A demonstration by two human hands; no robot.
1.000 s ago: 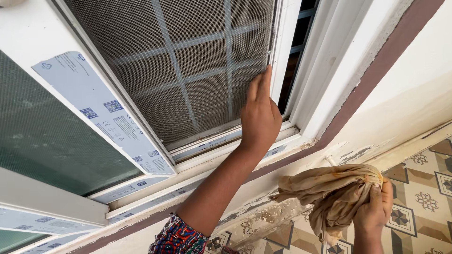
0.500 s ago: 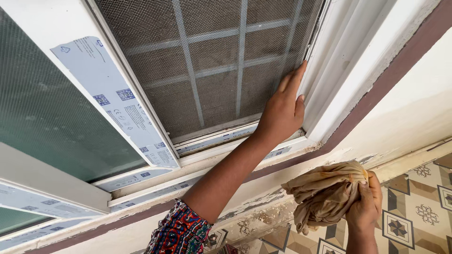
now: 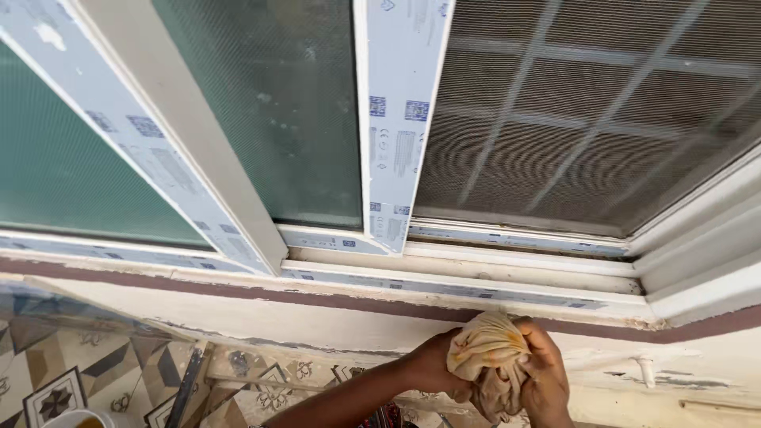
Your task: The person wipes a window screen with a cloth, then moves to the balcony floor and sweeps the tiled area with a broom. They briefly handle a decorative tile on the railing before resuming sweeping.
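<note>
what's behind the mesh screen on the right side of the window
Behind the mesh screen, a grid of pale bars shows through. Anything beyond them is too dark to make out.

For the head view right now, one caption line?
Both hands, left hand and right hand, bunch a tan cloth below a sliding window.

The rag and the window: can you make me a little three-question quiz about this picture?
1. True or false: both hands, left hand and right hand, hold the rag.
2. What colour is the rag: A blue, B tan, C green?
3. Which lies to the right of the taped white bar: the mesh screen or the green glass?

Key: 1 true; 2 B; 3 the mesh screen.
</note>
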